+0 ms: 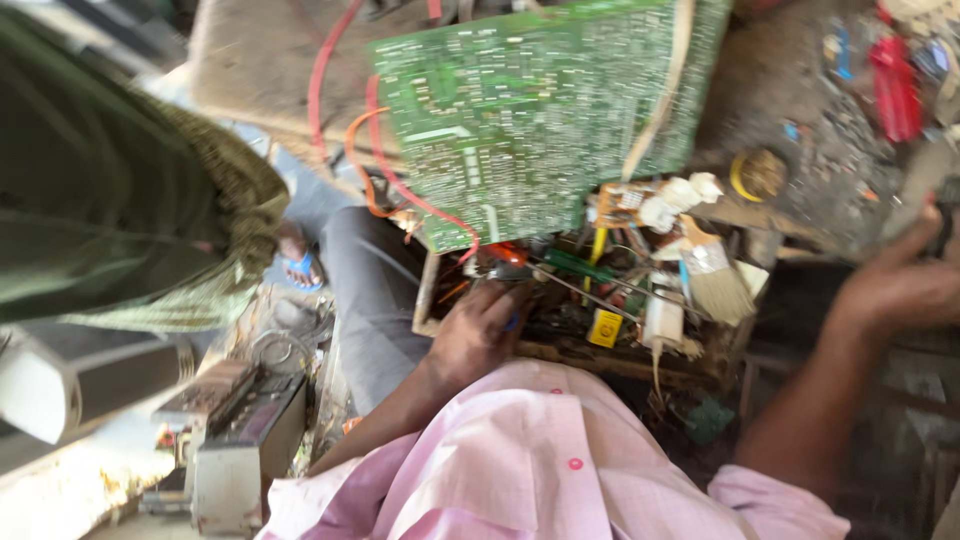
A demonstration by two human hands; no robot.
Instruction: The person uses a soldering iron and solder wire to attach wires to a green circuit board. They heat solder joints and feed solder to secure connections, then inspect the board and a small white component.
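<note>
Green circuit board (530,110) is leaning just above the left hand (478,330), which is reaching into the wooden tool tray (430,290), fingers curled around something blue, too blurred to name. Right hand (900,285) is gripping a dark object, well apart from the board.

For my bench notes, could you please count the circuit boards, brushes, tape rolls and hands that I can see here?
Circuit boards: 2, large green board and small orange board
Brushes: 1, brush
Tape rolls: 1, yellow roll
Hands: 2, left hand and right hand
Total: 6
</note>
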